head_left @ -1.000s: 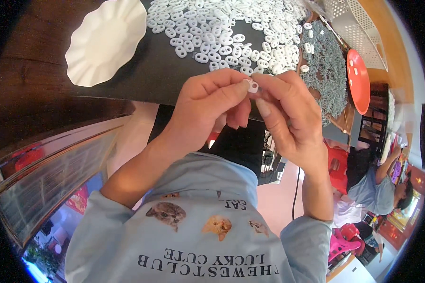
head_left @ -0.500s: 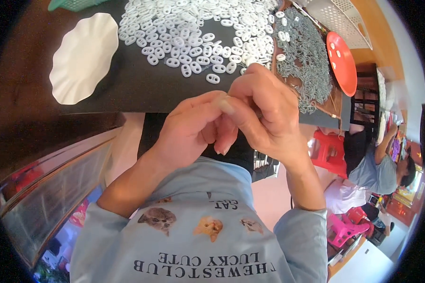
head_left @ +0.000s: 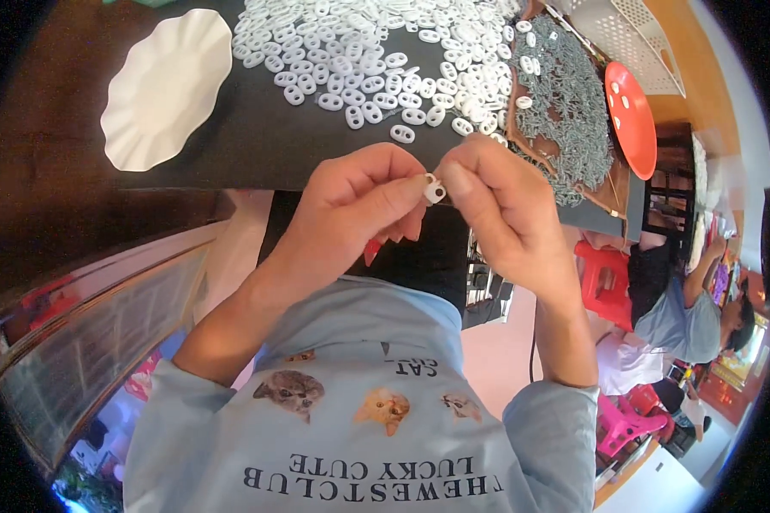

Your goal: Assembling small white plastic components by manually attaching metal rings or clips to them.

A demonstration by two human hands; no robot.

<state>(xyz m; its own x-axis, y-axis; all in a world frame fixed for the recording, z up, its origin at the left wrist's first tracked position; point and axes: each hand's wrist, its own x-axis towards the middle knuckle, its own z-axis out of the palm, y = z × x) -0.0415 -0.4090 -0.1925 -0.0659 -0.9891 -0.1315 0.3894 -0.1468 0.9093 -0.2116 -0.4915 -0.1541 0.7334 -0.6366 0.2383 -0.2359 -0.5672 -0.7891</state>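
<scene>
In front of my body, over the table's near edge, my left hand pinches a small white oval plastic piece with holes between thumb and forefinger. Part of the piece is hidden by the fingertips. Right beside it, my right hand has thumb and forefinger pressed together, close to the piece's edge. Whatever lies between those right fingertips is too small or too covered to make out. Beyond both hands, many like white oval pieces are spread in a loose heap on the dark table.
A pile of small grey screw-like parts lies on a brown sheet at the right. Next to it are a red plate with a few white pieces and a white perforated basket. A wavy-edged white dish sits left. Another person is at far right.
My hands have drawn slightly apart, and the white oval piece now shows between my fingertips. The view has shifted slightly, moving the table and its contents a little right and up.
</scene>
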